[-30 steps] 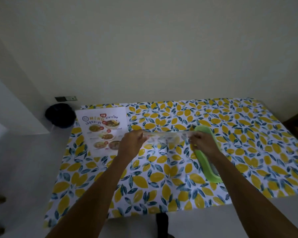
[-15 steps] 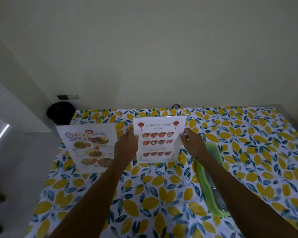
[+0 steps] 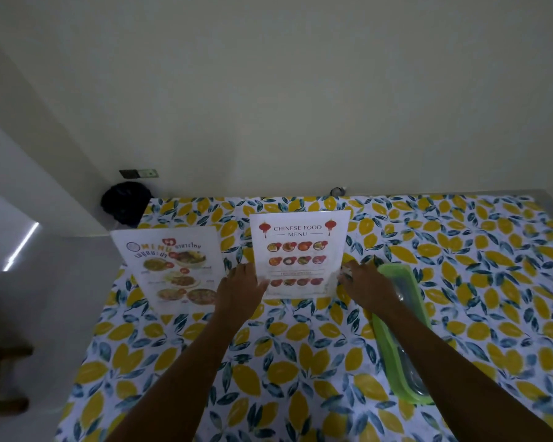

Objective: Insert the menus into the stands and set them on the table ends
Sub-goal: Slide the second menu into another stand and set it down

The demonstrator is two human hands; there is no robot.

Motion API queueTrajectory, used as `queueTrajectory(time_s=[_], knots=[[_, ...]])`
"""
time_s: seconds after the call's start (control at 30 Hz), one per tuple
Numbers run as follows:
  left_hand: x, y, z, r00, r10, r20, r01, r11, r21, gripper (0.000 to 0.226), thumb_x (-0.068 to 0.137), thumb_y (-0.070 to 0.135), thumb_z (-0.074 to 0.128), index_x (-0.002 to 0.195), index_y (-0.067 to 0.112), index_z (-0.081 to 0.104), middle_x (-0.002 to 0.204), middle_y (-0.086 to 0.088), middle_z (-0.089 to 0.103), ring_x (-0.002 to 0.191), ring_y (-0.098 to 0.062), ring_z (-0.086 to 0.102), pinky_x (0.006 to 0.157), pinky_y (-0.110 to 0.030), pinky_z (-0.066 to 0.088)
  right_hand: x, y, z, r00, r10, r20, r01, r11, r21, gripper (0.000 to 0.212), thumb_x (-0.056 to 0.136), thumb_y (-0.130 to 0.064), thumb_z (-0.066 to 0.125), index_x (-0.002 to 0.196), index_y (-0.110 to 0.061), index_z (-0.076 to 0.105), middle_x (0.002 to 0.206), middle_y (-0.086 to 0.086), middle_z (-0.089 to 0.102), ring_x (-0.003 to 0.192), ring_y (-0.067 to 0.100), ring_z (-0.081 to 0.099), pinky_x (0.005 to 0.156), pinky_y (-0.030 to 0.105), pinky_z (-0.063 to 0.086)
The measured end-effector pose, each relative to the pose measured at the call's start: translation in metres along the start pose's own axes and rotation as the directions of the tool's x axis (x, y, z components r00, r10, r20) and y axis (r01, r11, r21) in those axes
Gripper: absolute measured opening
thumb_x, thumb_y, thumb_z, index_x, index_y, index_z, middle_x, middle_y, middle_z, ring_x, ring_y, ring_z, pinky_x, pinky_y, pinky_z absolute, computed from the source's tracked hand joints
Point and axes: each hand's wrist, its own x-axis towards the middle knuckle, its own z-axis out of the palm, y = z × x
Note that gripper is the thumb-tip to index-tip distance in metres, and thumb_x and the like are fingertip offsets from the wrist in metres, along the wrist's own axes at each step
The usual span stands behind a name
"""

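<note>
left hand grips stand left edge | right hand grips right edge | tray beside right | cloth bare in front

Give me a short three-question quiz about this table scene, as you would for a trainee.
1. True or false: both hands are on the Chinese food menu.
2. What stands left of it? A) a vase B) a Thai menu C) a lamp
3. What colour is the long tray beside the right hand?

Key:
1. True: the left hand and right hand hold its lower edges.
2. B, the Thai menu.
3. Green, the green tray.
</note>
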Motion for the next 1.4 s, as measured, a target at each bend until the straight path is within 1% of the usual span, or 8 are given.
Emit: queueTrajectory(time_s=[0.1, 0.27, 0.5, 0.7, 0.83, 1.0, 1.13, 1.4], knots=[[-0.013, -0.003, 0.001, 0.999, 0.034, -0.002, -0.034, 0.998, 0.058, 0.059, 0.096, 0.057, 0.043, 0.133, 0.011, 0.045, 0.132, -0.011, 0.056, 0.121, -0.031, 0.053, 0.098, -0.045, 0.045, -0.014, -0.004, 0.003, 0.998, 0.056, 0.028, -0.055, 0.997, -0.054, 0.051, 0.098, -0.046, 0.048, 0.138, -0.013, 0.046, 0.132, 0.019, 0.058, 0.119, 0.037, 0.058, 0.096, 0.048, 0.051], [-0.043, -0.019, 0.0, 0.994, 0.104, -0.016, -0.1, 0.981, 0.164, 0.069, 0.097, 0.061, 0.035, 0.143, 0.01, 0.04, 0.144, -0.013, 0.049, 0.13, -0.031, 0.047, 0.107, -0.046, 0.036, -0.05, -0.022, 0.012, 0.996, 0.083, 0.039, -0.079, 0.993, -0.092, 0.058, 0.099, -0.048, 0.047, 0.145, -0.013, 0.039, 0.139, 0.018, 0.051, 0.127, 0.039, 0.052, 0.1, 0.049, 0.047], [-0.118, -0.071, -0.013, 0.985, 0.148, -0.092, -0.128, 0.973, 0.19, 0.068, 0.094, 0.059, 0.047, 0.135, 0.005, 0.053, 0.132, -0.02, 0.06, 0.123, -0.038, 0.055, 0.104, -0.05, 0.041, -0.11, -0.088, 0.045, 0.996, 0.003, 0.087, 0.008, 0.991, -0.135, 0.062, 0.101, -0.051, 0.042, 0.15, -0.015, 0.033, 0.14, 0.018, 0.049, 0.126, 0.038, 0.052, 0.098, 0.049, 0.048], [-0.163, -0.127, -0.031, 0.991, 0.091, -0.102, -0.066, 0.972, 0.225, 0.067, 0.098, 0.06, 0.034, 0.139, 0.008, 0.046, 0.138, -0.015, 0.054, 0.126, -0.034, 0.05, 0.104, -0.046, 0.039, -0.141, -0.15, 0.077, 0.989, -0.052, 0.139, 0.075, 0.984, -0.164, 0.07, 0.102, -0.053, 0.039, 0.158, -0.015, 0.021, 0.157, 0.016, 0.036, 0.142, 0.034, 0.039, 0.111, 0.048, 0.04], [-0.176, -0.159, -0.037, 0.993, 0.041, -0.11, -0.014, 0.974, 0.228, 0.065, 0.098, 0.06, 0.033, 0.137, 0.01, 0.046, 0.136, -0.013, 0.054, 0.125, -0.032, 0.05, 0.102, -0.046, 0.04, -0.142, -0.183, 0.088, 0.984, -0.123, 0.128, 0.146, 0.971, -0.192, 0.066, 0.101, -0.053, 0.041, 0.152, -0.013, 0.03, 0.146, 0.019, 0.047, 0.13, 0.037, 0.051, 0.101, 0.049, 0.048], [-0.174, -0.19, -0.039, 0.992, -0.008, -0.124, 0.035, 0.975, 0.219, 0.066, 0.097, 0.061, 0.036, 0.131, 0.008, 0.053, 0.129, -0.015, 0.06, 0.119, -0.033, 0.056, 0.098, -0.047, 0.046, -0.126, -0.208, 0.096, 0.976, -0.162, 0.145, 0.19, 0.959, -0.209, 0.067, 0.101, -0.054, 0.039, 0.153, -0.015, 0.028, 0.147, 0.016, 0.046, 0.132, 0.037, 0.048, 0.102, 0.049, 0.048], [-0.156, -0.208, -0.036, 0.993, -0.084, -0.083, 0.099, 0.976, 0.192, 0.069, 0.096, 0.063, 0.034, 0.138, 0.01, 0.046, 0.141, -0.014, 0.052, 0.129, -0.032, 0.048, 0.105, -0.047, 0.038, -0.103, -0.218, 0.104, 0.974, -0.167, 0.155, 0.199, 0.956, -0.215, 0.065, 0.101, -0.054, 0.038, 0.153, -0.015, 0.03, 0.143, 0.015, 0.048, 0.128, 0.036, 0.051, 0.099, 0.047, 0.049], [-0.106, -0.235, -0.041, 0.981, -0.174, -0.092, 0.189, 0.961, 0.203, 0.065, 0.095, 0.063, 0.038, 0.133, 0.011, 0.051, 0.134, -0.011, 0.057, 0.12, -0.031, 0.054, 0.098, -0.044, 0.042, -0.05, -0.226, 0.111, 0.979, -0.164, 0.119, 0.18, 0.974, -0.14, 0.06, 0.1, -0.05, 0.042, 0.146, -0.012, 0.035, 0.131, 0.016, 0.058, 0.117, 0.036, 0.059, 0.091, 0.046, 0.053]])
